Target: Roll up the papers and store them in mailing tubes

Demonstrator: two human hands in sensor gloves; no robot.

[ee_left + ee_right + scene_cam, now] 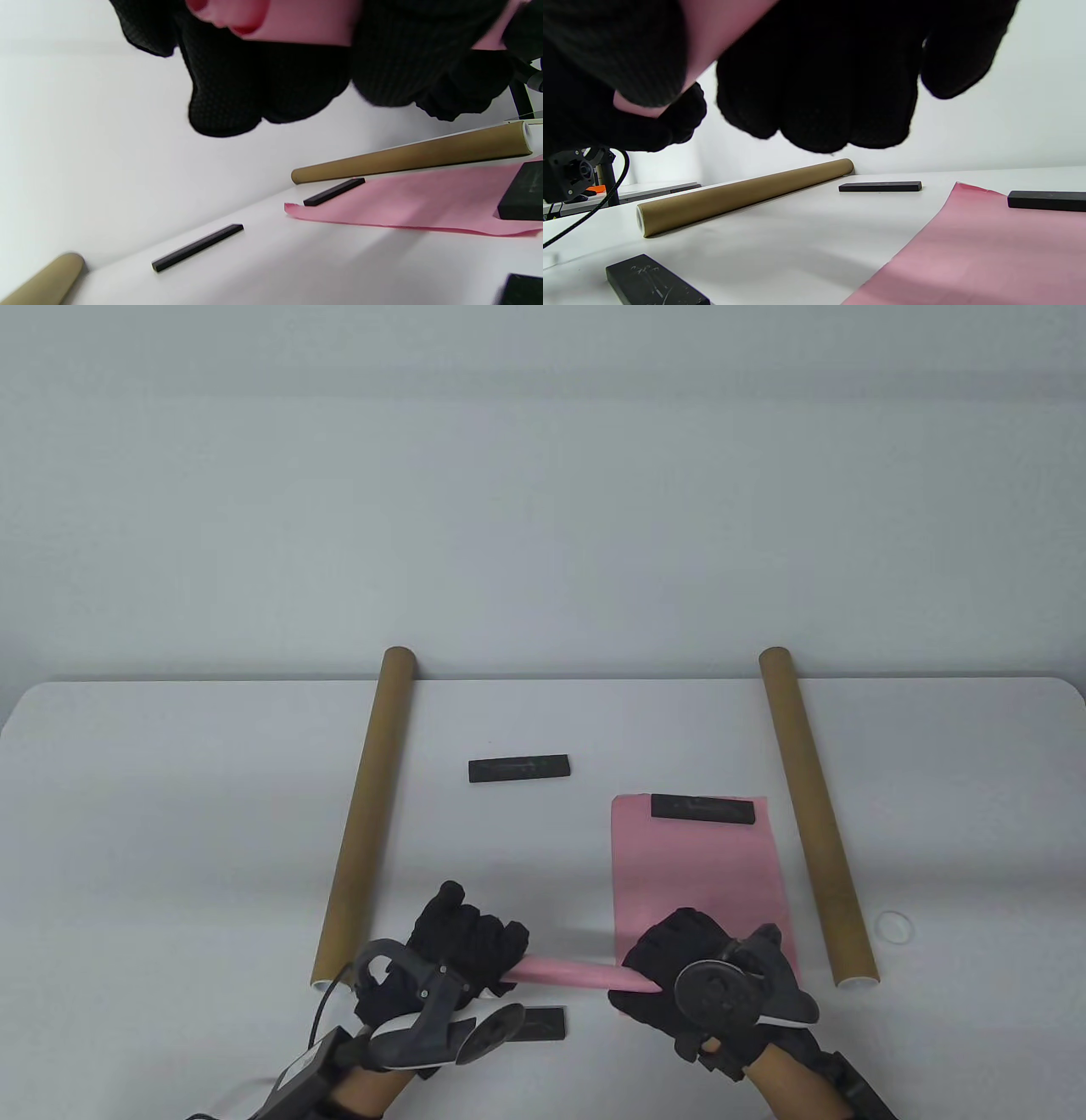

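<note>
While both my hands curl round it, the rolled pink paper (pixel 567 972) hangs between them above the table (pixel 170 780).

My left hand (pixel 462 950) grips one end, my right hand (pixel 679 963) the other. Beyond my right hand lies a flat pink sheet (pixel 696 874) under a black bar (pixel 702 809); cardboard tubes (pixel 365 814) (pixel 816 814) lie outside each hand.

Left grip (pixel 462 954) and right grip (pixel 679 976), palms down, side by side, fingers curled around opposite ends of one pink roll (pixel 577 973)
</note>
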